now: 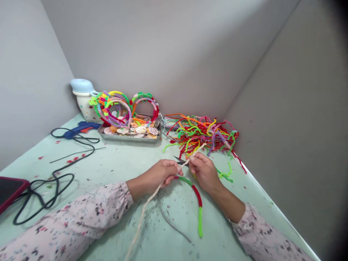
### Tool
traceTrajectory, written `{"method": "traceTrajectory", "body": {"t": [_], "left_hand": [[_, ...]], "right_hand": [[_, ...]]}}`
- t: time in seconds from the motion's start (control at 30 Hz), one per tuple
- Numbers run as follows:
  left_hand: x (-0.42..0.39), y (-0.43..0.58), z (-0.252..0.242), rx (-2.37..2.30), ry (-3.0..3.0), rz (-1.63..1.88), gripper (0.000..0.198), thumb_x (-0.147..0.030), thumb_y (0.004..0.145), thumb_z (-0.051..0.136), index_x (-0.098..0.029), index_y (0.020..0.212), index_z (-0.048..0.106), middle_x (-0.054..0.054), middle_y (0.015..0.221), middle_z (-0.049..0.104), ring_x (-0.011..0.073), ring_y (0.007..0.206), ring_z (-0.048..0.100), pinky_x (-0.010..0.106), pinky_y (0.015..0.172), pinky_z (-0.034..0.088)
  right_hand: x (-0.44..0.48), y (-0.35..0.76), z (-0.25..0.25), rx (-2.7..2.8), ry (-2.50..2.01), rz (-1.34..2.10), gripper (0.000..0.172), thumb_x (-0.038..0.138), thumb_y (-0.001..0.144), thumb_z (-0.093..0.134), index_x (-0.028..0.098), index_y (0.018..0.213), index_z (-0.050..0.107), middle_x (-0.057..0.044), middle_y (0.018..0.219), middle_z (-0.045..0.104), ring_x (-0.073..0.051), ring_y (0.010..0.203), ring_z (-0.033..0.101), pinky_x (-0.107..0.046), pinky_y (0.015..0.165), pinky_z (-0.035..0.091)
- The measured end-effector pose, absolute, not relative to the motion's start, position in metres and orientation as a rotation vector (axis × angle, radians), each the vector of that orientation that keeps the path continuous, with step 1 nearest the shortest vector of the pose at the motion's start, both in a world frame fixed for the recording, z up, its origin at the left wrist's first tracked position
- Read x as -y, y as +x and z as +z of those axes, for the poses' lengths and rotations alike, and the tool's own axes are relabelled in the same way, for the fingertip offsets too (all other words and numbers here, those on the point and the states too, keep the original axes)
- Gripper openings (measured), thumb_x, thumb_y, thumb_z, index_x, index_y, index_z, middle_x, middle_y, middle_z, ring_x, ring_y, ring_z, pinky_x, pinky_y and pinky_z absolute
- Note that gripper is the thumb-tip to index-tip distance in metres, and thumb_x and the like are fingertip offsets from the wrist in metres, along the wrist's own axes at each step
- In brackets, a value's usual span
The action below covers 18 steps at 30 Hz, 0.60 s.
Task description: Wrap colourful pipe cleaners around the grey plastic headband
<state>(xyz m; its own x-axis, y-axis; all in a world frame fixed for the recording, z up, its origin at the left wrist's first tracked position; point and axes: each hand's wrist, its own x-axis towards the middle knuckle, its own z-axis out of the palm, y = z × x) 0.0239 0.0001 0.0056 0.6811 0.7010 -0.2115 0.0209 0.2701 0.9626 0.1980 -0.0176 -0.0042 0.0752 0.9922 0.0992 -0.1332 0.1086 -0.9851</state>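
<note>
Both my hands hold a long cream pipe cleaner (pixel 144 210) stretched between them. My left hand (pixel 160 172) is closed around it, and its long tail hangs down toward the front of the table. My right hand (pixel 202 168) pinches it near its far end, which sticks out past the fingers. Just beneath lies a headband (pixel 197 195), partly wrapped in red and green fuzzy sections, with a bare grey stretch on its other side; its top is partly hidden by my left hand. Dark scissors (pixel 179 160) lie behind the hands, partly covered by my right hand.
A heap of colourful pipe cleaners (pixel 201 134) lies at the back right. Wrapped headbands (pixel 116 108) stand on a metal tray (pixel 127 138) of shells. At left are a blue glue gun (pixel 81 127), its black cord (pixel 65 166), a white cup (pixel 87 105) and a red-edged phone (pixel 12 192).
</note>
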Motion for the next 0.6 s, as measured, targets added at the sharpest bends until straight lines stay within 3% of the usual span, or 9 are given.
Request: {"method": "traceTrajectory", "body": {"t": [0.13,0.27,0.37,0.5,0.6], "left_hand": [[0.0,0.024,0.005,-0.838,1.447,0.51,0.024,-0.04,0.08,0.047,-0.017,0.077,0.053,-0.009,0.039,0.034,0.0064,0.032,0.025,0.018,0.036,0.02],[0.003,0.024,0.011,-1.001,2.069,0.61,0.02,-0.032,0.084,0.043,-0.018,0.073,0.053,-0.001,0.055,0.05,0.0116,0.05,0.046,0.021,0.051,0.031],[0.011,0.024,0.017,-1.129,2.414,0.502,0.019,-0.028,0.086,0.039,-0.018,0.088,0.055,0.004,0.06,0.055,0.0176,0.056,0.052,0.026,0.059,0.036],[0.02,0.027,0.026,-1.25,2.496,0.316,0.017,-0.021,0.082,0.043,-0.015,0.094,0.054,0.007,0.061,0.057,0.0223,0.06,0.057,0.032,0.065,0.039],[0.019,0.027,0.031,-1.254,2.399,0.419,0.016,-0.024,0.084,0.041,-0.016,0.087,0.054,0.005,0.06,0.056,0.0201,0.058,0.055,0.029,0.061,0.038]], "right_hand": [[0.016,0.2,-0.009,1.123,-1.235,1.032,0.027,0.034,0.075,0.06,0.019,0.056,0.049,0.005,0.045,0.045,-0.009,0.042,0.035,-0.024,0.043,0.025],[0.016,0.198,-0.007,1.102,-1.334,0.991,0.027,0.031,0.075,0.057,0.019,0.053,0.047,0.005,0.043,0.042,-0.009,0.04,0.034,-0.024,0.04,0.023],[0.014,0.194,-0.001,1.04,-1.352,1.034,0.023,0.027,0.073,0.056,0.018,0.053,0.048,0.005,0.046,0.042,-0.008,0.04,0.033,-0.023,0.039,0.02],[0.011,0.189,0.006,0.991,-1.361,1.116,0.016,0.022,0.07,0.055,0.017,0.055,0.052,0.005,0.048,0.042,-0.007,0.039,0.033,-0.023,0.037,0.018],[0.011,0.191,0.008,0.99,-1.323,1.154,0.017,0.024,0.069,0.058,0.017,0.055,0.051,0.005,0.047,0.043,-0.007,0.039,0.034,-0.022,0.037,0.018]]}}
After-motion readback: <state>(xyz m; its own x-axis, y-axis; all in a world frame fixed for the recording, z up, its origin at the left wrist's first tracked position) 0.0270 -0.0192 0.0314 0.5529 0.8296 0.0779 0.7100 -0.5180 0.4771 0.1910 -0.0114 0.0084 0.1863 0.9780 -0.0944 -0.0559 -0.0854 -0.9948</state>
